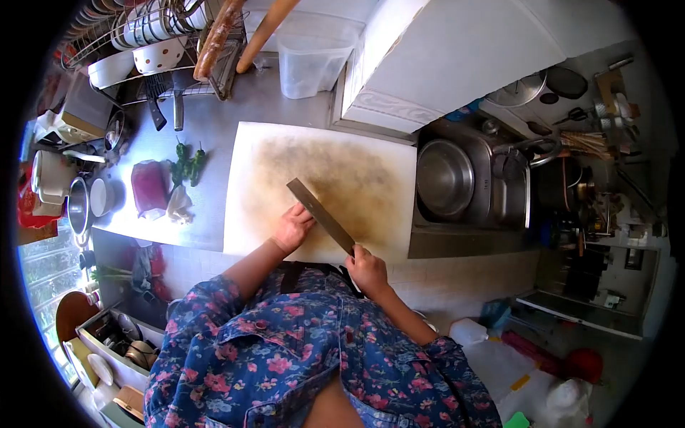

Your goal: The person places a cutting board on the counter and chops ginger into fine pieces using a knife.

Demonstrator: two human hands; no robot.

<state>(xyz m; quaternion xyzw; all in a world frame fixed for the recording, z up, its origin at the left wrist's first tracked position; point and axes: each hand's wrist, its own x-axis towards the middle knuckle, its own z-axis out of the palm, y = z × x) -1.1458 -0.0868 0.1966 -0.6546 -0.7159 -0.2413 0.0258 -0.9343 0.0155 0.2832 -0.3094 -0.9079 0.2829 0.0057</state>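
Note:
My right hand (367, 272) is closed round the handle of a kitchen knife with a long, broad, dark blade (320, 214). The blade slants up and left over a white cutting board (246, 150) stained brown and grey in its middle. My left hand (292, 228) is by the blade's left side, fingers stretched out towards it and partly hidden behind it. Whether those fingertips touch the metal I cannot tell. Left of the board lie green peppers (188, 165), a reddish block in clear wrapping (148, 190) and a small whitish bundle (179, 205).
A metal sink (508, 192) holding a large steel basin (445, 178) adjoins the board's right side. Behind the board stand a clear plastic bin (314, 60) and a white cabinet (442, 57). A dish rack with bowls (158, 57) is at the back left.

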